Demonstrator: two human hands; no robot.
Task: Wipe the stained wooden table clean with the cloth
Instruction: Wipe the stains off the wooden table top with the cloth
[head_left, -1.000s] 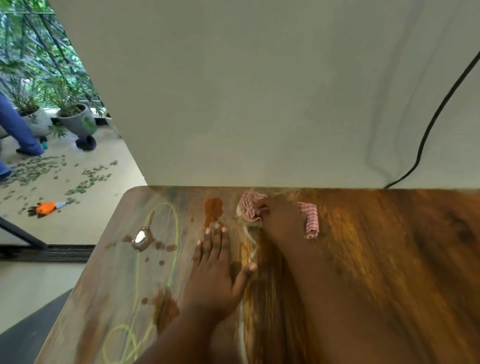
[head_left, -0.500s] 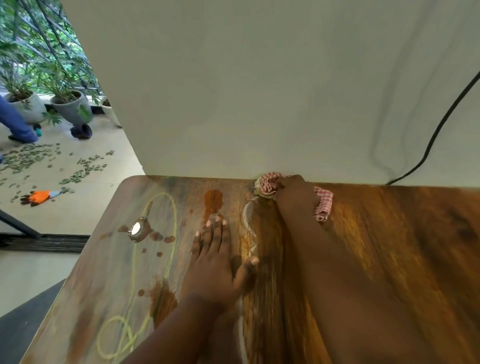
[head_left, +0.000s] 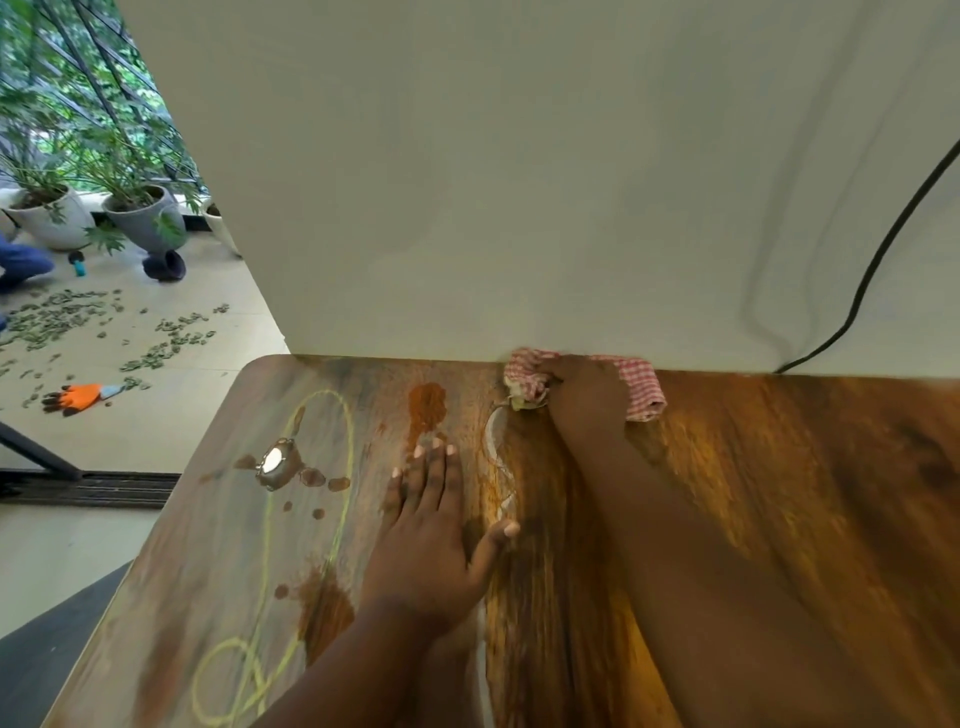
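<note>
Fingers: left hand lies flat on the table, fingers straight and close together, thumb spread out to the right; right hand presses down on the cloth, and whether its fingers curl into the fabric cannot be told.
Wall: white panel stands along the table's far edge, meeting the wood.
Table: brown wood grain, glossy to the right of the left hand, dull and marked to its left.
Right arm: reaches across the table from the near edge to the far edge.
Yellow line: looping streak over the table's left part, left of the left hand.
Cloth: red-and-white check, bunched at the table's far edge against the wall, showing on both sides of the right hand.
Stains: reddish-brown patch just beyond the left fingertips; a second patch near the left wrist; small brown spots between them.
Puddle: shiny wet spot on the table's left part, inside the yellow loop.
Cable: black, running down the wall to the table's far right edge.
</note>
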